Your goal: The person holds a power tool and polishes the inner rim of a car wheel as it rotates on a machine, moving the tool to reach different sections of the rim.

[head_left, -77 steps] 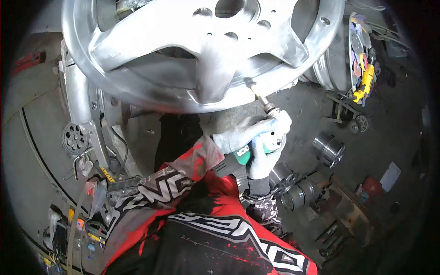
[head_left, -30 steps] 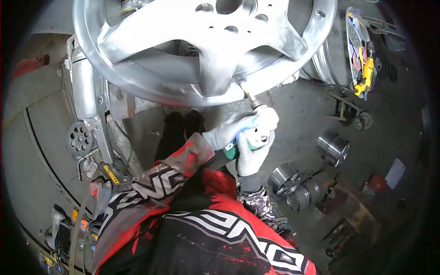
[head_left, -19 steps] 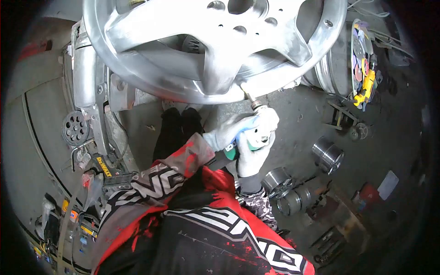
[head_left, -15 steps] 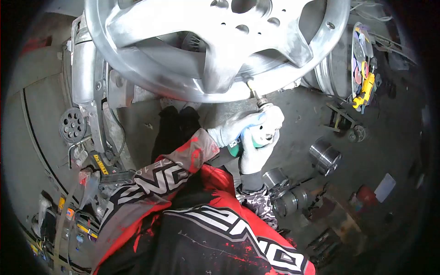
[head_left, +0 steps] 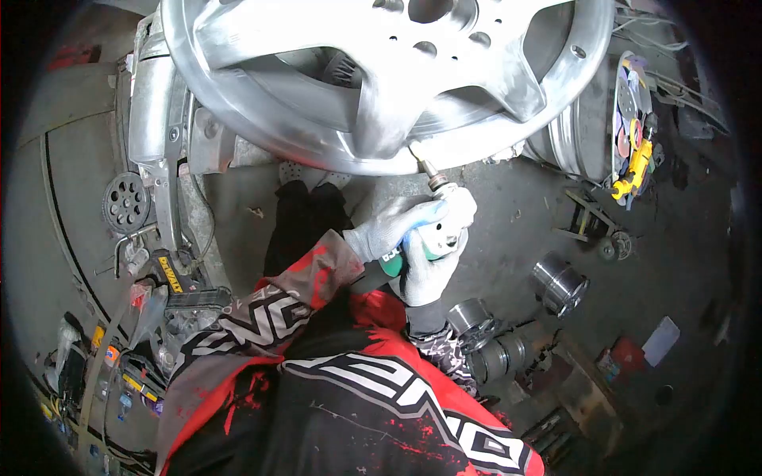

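Observation:
A large bare-metal alloy wheel (head_left: 389, 99) fills the top of the head view, its spokes and bolt holes facing me. Both my gloved hands are wrapped round a green-bodied die grinder (head_left: 437, 182) just below the wheel. My left hand (head_left: 387, 230) closes on it from the left, fingers near the front. My right hand (head_left: 430, 278) grips the body from below. From the collet, a slim bit (head_left: 417, 154) reaches up to the wheel's lower lip, right by the foot of the middle spoke. Much of the grinder's body is hidden by the gloves.
Machined metal cylinders (head_left: 559, 284) lie on the floor at right. Sanding discs and a yellow power tool (head_left: 633, 170) hang beyond the wheel's right side. A metal machine frame (head_left: 155, 119) stands at left, with a DeWalt tool (head_left: 169, 274) and clutter below it.
The grinder and both hands have moved left, bringing the bit closer to the foot of the spoke. The wheel sits slightly farther right in view.

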{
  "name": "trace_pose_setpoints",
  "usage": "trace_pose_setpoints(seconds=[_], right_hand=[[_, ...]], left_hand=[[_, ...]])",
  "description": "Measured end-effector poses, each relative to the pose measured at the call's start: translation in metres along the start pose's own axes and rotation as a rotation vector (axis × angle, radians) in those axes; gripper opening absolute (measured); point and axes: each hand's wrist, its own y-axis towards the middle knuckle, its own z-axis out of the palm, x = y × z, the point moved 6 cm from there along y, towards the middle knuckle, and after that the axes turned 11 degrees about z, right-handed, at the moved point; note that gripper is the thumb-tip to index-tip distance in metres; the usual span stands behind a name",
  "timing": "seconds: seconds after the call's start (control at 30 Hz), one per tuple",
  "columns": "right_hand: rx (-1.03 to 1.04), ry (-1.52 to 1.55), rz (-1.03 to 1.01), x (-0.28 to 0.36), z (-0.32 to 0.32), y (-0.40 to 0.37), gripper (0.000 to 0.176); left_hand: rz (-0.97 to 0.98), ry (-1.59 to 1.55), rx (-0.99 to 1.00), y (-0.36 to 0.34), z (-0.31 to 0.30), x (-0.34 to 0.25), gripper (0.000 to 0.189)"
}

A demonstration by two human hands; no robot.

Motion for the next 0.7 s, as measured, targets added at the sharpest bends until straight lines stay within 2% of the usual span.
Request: trace_pose_setpoints(seconds=[0.03,0.1,0.13,0.17,0.23,0.27,0.33,0.47,0.53,0.63,0.7], right_hand=[[-0.001,0.000,-0.001,0.001,0.001,0.000,0.091],[-0.042,0.208,0.100,0.001,0.001,0.005,0.093],[-0.063,0.310,0.148,0.000,0.000,0.007,0.094],[-0.063,0.307,0.147,0.001,-0.002,0.006,0.094],[-0.034,0.058,0.110,0.006,-0.002,0.005,0.095],[-0.033,0.060,0.111,0.003,-0.003,0.005,0.095],[-0.024,-0.033,-0.005,0.004,-0.002,0.001,0.095],[-0.051,-0.002,0.018,0.008,-0.014,0.015,0.094],[-0.109,-0.045,0.026,0.014,-0.026,0.024,0.088],[-0.192,0.061,0.026,0.017,-0.034,0.033,0.092],[-0.182,0.001,0.017,0.021,-0.032,0.028,0.092]], left_hand=[[0.000,0.000,0.001,0.001,0.002,-0.001,0.043],[-0.009,0.048,-0.034,0.007,0.004,0.000,0.043],[-0.008,-0.036,0.013,0.011,0.009,0.001,0.042],[-0.006,-0.039,0.014,0.010,0.009,0.001,0.042],[0.014,0.047,-0.032,0.004,0.006,-0.004,0.041],[0.014,0.049,-0.033,0.002,0.003,-0.004,0.041],[0.028,0.102,-0.023,0.000,0.000,-0.004,0.041],[0.063,0.016,-0.007,0.018,0.012,0.004,0.043],[0.064,0.051,0.070,0.039,0.014,0.014,0.044],[0.003,0.129,0.088,0.054,0.015,0.023,0.045],[0.053,0.127,0.097,0.044,0.017,0.018,0.045]])
